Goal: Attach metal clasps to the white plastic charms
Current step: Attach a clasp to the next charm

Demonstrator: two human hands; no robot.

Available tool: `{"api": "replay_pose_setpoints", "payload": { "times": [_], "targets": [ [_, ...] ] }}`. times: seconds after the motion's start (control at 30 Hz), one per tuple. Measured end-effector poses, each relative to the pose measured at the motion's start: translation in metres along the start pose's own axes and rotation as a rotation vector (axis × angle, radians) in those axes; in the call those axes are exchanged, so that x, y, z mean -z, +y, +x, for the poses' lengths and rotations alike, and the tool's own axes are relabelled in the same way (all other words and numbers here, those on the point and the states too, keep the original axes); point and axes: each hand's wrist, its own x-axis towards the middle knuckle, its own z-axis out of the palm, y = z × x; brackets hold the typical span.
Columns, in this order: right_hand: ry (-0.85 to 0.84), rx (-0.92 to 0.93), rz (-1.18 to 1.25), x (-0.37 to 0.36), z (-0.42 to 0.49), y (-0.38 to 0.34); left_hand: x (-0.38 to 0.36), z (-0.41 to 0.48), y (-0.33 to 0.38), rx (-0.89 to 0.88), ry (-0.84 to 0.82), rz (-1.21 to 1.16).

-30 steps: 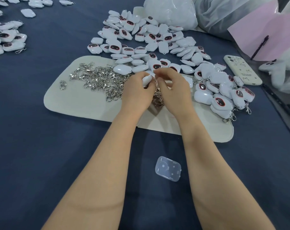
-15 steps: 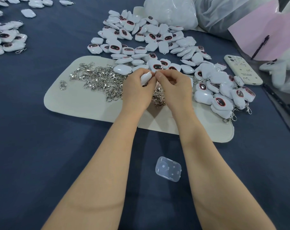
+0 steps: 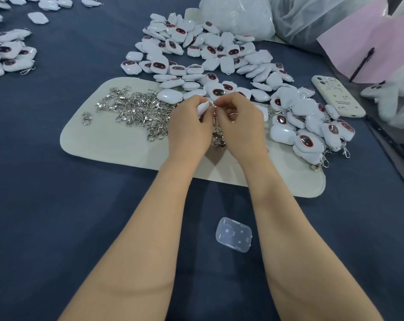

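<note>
"Left hand (image 3: 189, 129), head view: what has it got?"

"One white charm (image 3: 202, 108), pinched between thumb and curled fingers. It pokes out of the top of the fist, tilted toward the other hand."

"And the right hand (image 3: 240, 128)?"

"Fingers curled, fingertips (image 3: 217, 104) pinching at the charm's upper end, seemingly on the ring of a metal clasp (image 3: 216, 122) that hangs in the gap between both hands."

"Where are the loose parts?"

"Both hands hover over a cream mat (image 3: 117, 147). The heap of clasps (image 3: 138, 110) lies just left of the left hand. The pile of charms (image 3: 208, 54) spreads beyond the knuckles, and the finished charms (image 3: 312, 133) with clasps sit right of the right hand."
</note>
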Motion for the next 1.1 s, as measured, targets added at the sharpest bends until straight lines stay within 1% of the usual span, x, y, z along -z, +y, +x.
{"api": "replay_pose_setpoints", "payload": {
  "times": [0.17,0.23,0.43,0.7,1.1],
  "targets": [
    [0.034,-0.106,0.172,0.0013,0.0035,0.0015,0.0003,0.0036,0.0009,0.075,-0.040,-0.094],
    [0.047,-0.118,0.210,0.0017,0.0042,0.0017,0.0008,0.0035,0.0012,0.082,-0.056,-0.104],
    [0.042,-0.103,0.191,0.0015,0.0033,0.0008,0.0009,0.0020,0.0019,0.071,-0.034,-0.093],
    [-0.008,-0.094,0.192,0.0014,0.0024,0.0000,0.0014,0.0024,0.0020,0.063,-0.012,-0.084],
    [0.031,-0.115,0.210,-0.0009,0.0022,-0.0003,0.0007,0.0019,0.0008,0.051,0.015,-0.071]
  ]
}}
